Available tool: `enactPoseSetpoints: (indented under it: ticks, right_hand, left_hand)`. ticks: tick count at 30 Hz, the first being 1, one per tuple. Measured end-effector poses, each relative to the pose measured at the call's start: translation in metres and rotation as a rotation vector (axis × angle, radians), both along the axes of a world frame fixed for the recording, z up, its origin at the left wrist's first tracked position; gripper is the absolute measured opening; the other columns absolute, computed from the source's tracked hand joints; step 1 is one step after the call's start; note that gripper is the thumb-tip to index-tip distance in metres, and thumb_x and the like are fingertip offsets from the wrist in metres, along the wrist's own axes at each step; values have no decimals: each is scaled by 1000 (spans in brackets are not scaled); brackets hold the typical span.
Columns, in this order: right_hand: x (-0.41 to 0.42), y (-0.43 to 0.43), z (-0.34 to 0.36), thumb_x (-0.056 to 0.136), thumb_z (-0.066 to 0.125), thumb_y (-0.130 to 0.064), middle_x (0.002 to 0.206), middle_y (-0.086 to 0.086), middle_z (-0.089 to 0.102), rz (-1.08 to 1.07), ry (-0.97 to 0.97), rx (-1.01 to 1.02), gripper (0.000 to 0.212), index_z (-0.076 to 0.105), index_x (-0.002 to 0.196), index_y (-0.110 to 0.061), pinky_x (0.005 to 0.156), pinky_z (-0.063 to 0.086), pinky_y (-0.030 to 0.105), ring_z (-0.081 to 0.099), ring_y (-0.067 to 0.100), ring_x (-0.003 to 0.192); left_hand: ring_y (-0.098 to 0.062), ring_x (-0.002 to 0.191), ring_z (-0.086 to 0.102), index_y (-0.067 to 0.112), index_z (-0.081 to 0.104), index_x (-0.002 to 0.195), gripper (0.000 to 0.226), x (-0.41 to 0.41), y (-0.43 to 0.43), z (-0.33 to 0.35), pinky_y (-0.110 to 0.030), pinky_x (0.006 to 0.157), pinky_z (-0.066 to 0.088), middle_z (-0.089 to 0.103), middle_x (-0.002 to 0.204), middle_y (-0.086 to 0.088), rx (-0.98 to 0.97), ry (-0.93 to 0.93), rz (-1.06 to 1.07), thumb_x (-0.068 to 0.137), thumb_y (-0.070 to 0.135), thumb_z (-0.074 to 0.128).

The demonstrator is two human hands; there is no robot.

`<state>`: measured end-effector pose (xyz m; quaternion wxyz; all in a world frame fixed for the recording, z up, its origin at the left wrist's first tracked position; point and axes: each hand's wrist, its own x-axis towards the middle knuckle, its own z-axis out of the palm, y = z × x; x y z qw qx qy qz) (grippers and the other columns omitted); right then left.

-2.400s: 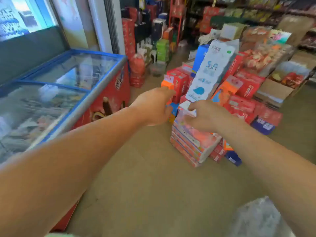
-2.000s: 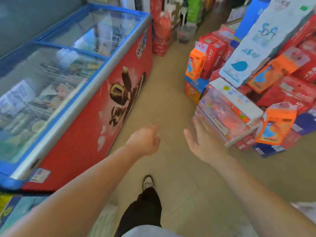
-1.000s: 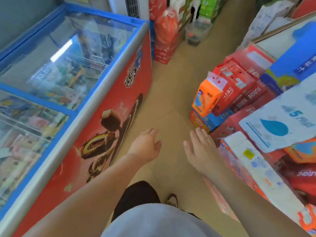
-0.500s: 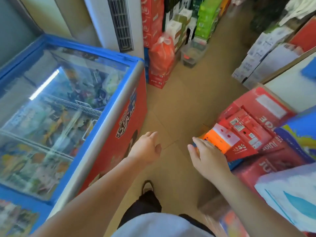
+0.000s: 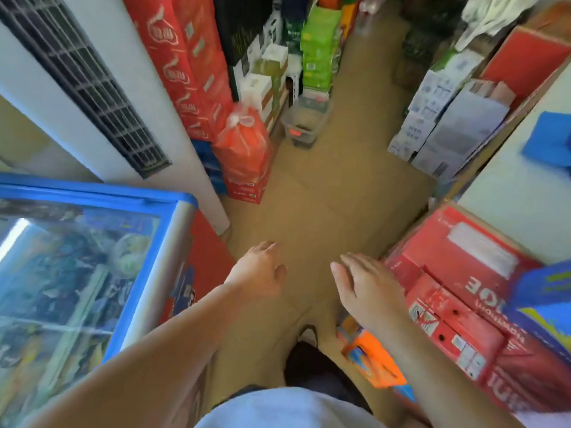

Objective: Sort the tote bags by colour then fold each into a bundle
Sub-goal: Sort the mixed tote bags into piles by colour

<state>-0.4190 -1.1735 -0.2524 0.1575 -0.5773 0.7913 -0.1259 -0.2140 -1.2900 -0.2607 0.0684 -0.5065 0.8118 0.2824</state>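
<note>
We see the left hand [image 5: 259, 270] held out over the floor [image 5: 324, 196], its fingers loose and a little bent, holding nothing; the right hand [image 5: 364, 288] is out beside it, palm down, fingers straight and close together, holding nothing too; the two hands are apart. Left of the left hand stands a freezer [image 5: 92, 193] with a blue rim and a glass top; just right of the right hand is a stack of red boxes [image 5: 448, 273], and we cannot tell if the hand touches it; under the right wrist lies an orange pack [image 5: 374, 359]; below the hands a shoe [image 5: 307, 333] shows on the floor; far ahead of the left hand sits a red bag [image 5: 244, 143] tied at the top; a clear tub [image 5: 304, 125] sits far ahead, between the hands; we cannot tell where the tote bags are.
</note>
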Motion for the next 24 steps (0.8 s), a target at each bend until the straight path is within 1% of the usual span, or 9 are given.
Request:
enactPoseSetpoints:
  ticks: [3, 8, 9, 11, 13, 16, 18, 21, 24]
  right_hand:
    - [-36, -54, 3, 102, 33, -57, 110, 7, 74, -25, 1, 54, 60, 73, 110, -12, 91, 54, 45, 68, 33, 104]
    - [-89, -151, 15, 101, 28, -58, 103, 10, 74, -38, 26, 98, 66, 72, 111, -10, 86, 55, 46, 68, 36, 96]
    - [-97, -169, 15, 101, 30, -57, 101, 10, 74, -60, 41, 67, 64, 73, 110, -10, 84, 56, 44, 68, 36, 95]
    - [-111, -207, 16, 103, 41, -51, 98, 7, 73, -113, 22, 35, 49, 72, 106, -14, 79, 56, 41, 67, 34, 93]
    - [-125, -246, 14, 104, 50, -43, 103, 6, 72, -140, -17, 41, 34, 71, 108, -16, 81, 53, 38, 66, 33, 99]
    - [-147, -301, 11, 104, 52, -42, 120, 6, 70, -184, -53, 69, 37, 67, 125, -16, 92, 48, 38, 62, 32, 115]
    - [-161, -337, 12, 103, 55, -39, 121, 6, 69, -229, -86, 74, 35, 68, 126, -16, 92, 48, 38, 62, 30, 115]
    - [-188, -371, 10, 103, 49, -43, 107, 4, 71, -310, -87, 42, 34, 70, 114, -18, 81, 54, 39, 66, 29, 102]
    - [-222, -395, 10, 102, 34, -56, 94, 2, 69, -410, -103, 26, 52, 69, 105, -17, 72, 54, 38, 67, 26, 89]
  left_hand:
    - [-29, 130, 52, 15, 43, 150, 53, -39, -55, 8, -38, 100, 49, 50, 146, -7, 24, 19, -11, 101, 33, 50]
    - [-29, 140, 46, 18, 34, 158, 59, -91, -161, 22, -39, 109, 45, 40, 160, -5, 25, 25, -8, 103, 34, 51]
    - [-30, 141, 45, 16, 33, 158, 60, -99, -186, 21, -39, 110, 43, 39, 160, -6, 16, 20, -7, 103, 33, 51]
    - [-31, 143, 42, 11, 34, 157, 61, -118, -237, 20, -37, 113, 40, 38, 160, -10, -3, 23, 2, 103, 32, 53]
    - [-32, 144, 41, 8, 35, 156, 61, -139, -283, 18, -33, 113, 38, 38, 160, -13, -13, 37, -1, 103, 31, 55]
    - [-33, 140, 46, 9, 38, 155, 60, -172, -344, 9, -38, 111, 42, 42, 157, -13, 19, 51, -90, 103, 33, 55]
    - [-33, 136, 50, 9, 45, 150, 55, -195, -385, 6, -38, 108, 44, 48, 152, -14, 39, 63, -129, 102, 33, 55]
    - [-33, 131, 54, 10, 51, 145, 49, -232, -431, 12, -36, 105, 45, 54, 147, -14, 56, 79, -172, 101, 33, 56]
    - [-34, 128, 55, 6, 54, 141, 49, -279, -468, 17, -37, 103, 45, 56, 143, -17, 65, 66, -261, 101, 35, 53]
